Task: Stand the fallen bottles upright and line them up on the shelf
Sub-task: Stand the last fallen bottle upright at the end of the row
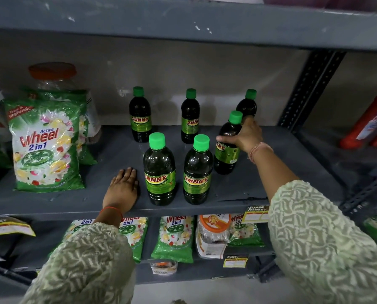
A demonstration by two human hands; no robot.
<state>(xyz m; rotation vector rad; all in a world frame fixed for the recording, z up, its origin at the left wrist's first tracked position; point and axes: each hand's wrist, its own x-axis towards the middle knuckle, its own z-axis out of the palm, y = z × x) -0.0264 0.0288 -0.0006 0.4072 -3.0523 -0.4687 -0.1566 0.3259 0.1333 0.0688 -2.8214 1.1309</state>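
Several dark green bottles with green caps and "SUNNY" labels stand upright on the grey shelf (pixel 260 178). Two stand at the front: one (pixel 159 170) and one (pixel 198 171) beside it. A third front bottle (pixel 226 154) leans slightly, and my right hand (pixel 245 134) is wrapped around its upper body. Three stand at the back: left (pixel 140 116), middle (pixel 190 117) and right (pixel 247 105), the last partly hidden by my right hand. My left hand (pixel 123 189) lies flat, palm down, on the shelf just left of the front-left bottle, holding nothing.
Green "Wheel 2 in 1" detergent bags (pixel 45 145) and a clear jar with an orange lid (pixel 52 72) fill the shelf's left side. A dark upright post (pixel 310 88) bounds the right. More bags (pixel 174 235) and price tags sit on the shelf below.
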